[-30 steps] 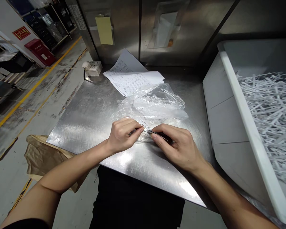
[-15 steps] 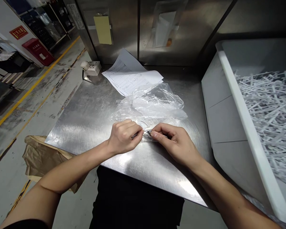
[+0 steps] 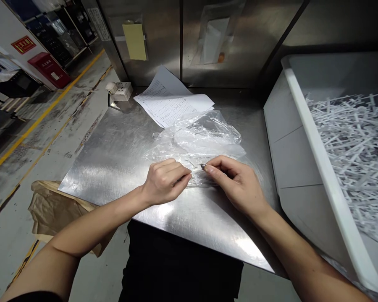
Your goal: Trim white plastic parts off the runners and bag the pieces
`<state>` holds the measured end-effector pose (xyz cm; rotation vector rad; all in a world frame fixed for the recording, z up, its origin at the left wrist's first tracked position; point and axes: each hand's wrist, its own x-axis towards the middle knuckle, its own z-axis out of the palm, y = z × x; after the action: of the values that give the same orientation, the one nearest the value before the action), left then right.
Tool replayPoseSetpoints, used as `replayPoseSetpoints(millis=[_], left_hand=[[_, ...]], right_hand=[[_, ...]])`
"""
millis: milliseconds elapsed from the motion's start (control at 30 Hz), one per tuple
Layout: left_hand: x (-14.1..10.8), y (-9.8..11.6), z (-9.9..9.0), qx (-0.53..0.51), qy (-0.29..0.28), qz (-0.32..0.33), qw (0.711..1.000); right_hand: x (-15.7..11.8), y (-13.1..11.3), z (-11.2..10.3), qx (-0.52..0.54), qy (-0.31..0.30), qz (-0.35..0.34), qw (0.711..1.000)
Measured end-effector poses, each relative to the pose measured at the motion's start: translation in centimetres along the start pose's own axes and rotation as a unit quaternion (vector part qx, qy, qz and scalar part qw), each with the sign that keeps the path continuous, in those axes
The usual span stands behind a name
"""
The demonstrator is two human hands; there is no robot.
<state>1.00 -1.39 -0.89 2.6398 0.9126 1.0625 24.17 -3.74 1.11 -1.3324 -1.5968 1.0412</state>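
My right hand (image 3: 239, 180) pinches a small dark metallic piece (image 3: 203, 166) between thumb and forefinger; its exact kind is too small to tell. Facing it, my left hand (image 3: 166, 181) is closed, thumb pressed to the curled forefinger, and what it holds, if anything, is too small to make out. Both hands are just above the near edge of a crumpled clear plastic bag (image 3: 208, 132), with a narrow gap between the fingertips. The bag lies on the steel table (image 3: 103, 147).
Printed paper sheets (image 3: 173, 100) lie behind the bag, beside a white power socket (image 3: 122, 91). A large pale bin (image 3: 321, 138) of thin white plastic pieces (image 3: 353, 155) stands at the right. Brown paper (image 3: 56, 209) is below the table's left edge.
My right hand has drawn slightly away from my left, carrying the small dark piece, so the gap between the fingertips is wider. The camera view has shifted a little.
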Motion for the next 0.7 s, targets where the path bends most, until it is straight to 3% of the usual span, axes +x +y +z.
replayPoseSetpoints(millis=[67, 200, 700], left_hand=[[0.07, 0.07, -0.02, -0.018, 0.001, 0.025, 1.000], [0.17, 0.14, 0.01, -0.050, 0.016, 0.051, 0.997], [0.09, 0.20, 0.13, -0.052, 0.030, 0.068, 0.996]], right_hand=[[0.06, 0.18, -0.02, -0.011, 0.028, -0.012, 0.999], [0.09, 0.38, 0.23, -0.017, 0.024, -0.030, 0.999], [-0.40, 0.12, 0.88, -0.059, 0.020, -0.053, 0.997]])
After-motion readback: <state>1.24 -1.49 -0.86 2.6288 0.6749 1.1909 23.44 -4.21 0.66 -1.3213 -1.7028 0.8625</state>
